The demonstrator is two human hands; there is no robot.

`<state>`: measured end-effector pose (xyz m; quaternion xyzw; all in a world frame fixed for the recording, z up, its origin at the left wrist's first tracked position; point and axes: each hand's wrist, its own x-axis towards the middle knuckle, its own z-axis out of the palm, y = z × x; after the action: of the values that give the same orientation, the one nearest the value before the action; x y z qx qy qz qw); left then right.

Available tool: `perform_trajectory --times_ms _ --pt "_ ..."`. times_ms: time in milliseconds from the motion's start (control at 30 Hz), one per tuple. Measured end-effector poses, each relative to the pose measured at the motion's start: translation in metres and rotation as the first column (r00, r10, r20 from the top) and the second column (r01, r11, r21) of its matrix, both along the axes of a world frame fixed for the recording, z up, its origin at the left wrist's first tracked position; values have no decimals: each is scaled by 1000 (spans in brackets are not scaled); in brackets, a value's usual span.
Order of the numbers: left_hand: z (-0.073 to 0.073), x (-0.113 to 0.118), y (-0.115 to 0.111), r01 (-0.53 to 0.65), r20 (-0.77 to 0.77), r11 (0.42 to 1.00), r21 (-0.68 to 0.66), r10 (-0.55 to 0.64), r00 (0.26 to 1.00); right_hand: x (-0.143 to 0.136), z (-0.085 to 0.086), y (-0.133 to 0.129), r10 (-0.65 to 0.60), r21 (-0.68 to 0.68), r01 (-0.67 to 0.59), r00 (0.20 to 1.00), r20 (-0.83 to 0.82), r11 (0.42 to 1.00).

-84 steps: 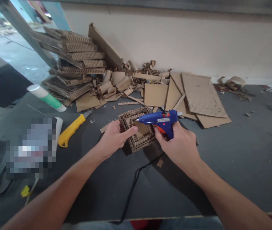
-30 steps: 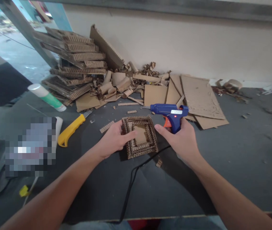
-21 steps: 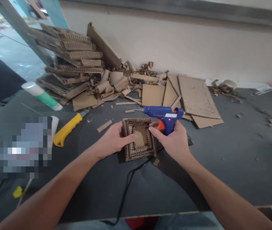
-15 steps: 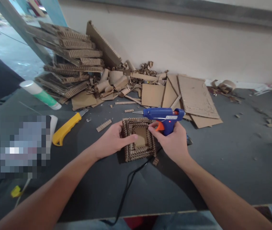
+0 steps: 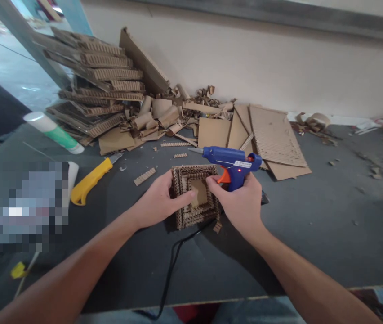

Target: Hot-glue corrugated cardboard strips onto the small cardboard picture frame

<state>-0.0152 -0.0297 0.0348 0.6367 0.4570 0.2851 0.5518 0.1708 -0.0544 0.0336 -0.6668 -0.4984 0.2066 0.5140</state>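
My left hand [image 5: 156, 198] grips the left side of a small layered cardboard frame [image 5: 181, 216], its thumb over the inner opening. In my right hand [image 5: 242, 202] is a blue glue gun [image 5: 228, 158] with an orange trigger; its nozzle points left, above the frame's top edge, and a small red light glows on its body. The right thumb and a fingertip touch the frame's inner right side. A black cable [image 5: 174, 252] runs beneath the frame toward the front edge.
A yellow cutter [image 5: 92, 181], a white-green tube [image 5: 55, 133] and a blurred-out object [image 5: 29, 207] lie left. Stacked cardboard pieces [image 5: 110, 74] stand at the back left, beside curled scraps [image 5: 161, 112] and flat sheets [image 5: 275, 135]. Short corrugated strips [image 5: 145, 177] lie near the frame.
The glue gun has tilted, its nozzle rising slightly and its rear dropping. My right thumb has shifted slightly left along the frame. The left hand keeps its grip.
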Motion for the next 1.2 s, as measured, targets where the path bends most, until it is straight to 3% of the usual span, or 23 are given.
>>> perform_trajectory --times_ms 167,367,733,967,1200 --pt "1 3 -3 -47 -21 994 104 49 999 -4 -3 0 -41 -7 40 996 -81 999" --pt "-4 3 -2 -45 4 997 62 44 999 -3 -7 1 15 -2 -15 997 -77 1000" --pt "1 6 -3 -58 -28 991 118 61 998 -8 -4 0 -54 38 57 995 -80 998" --pt "-9 10 -9 -108 -60 969 221 124 991 -11 2 0 -47 4 48 981 -191 999" --pt "-8 11 -12 -114 -147 952 283 160 976 -9 1 -3 -122 51 122 992 -8 991"
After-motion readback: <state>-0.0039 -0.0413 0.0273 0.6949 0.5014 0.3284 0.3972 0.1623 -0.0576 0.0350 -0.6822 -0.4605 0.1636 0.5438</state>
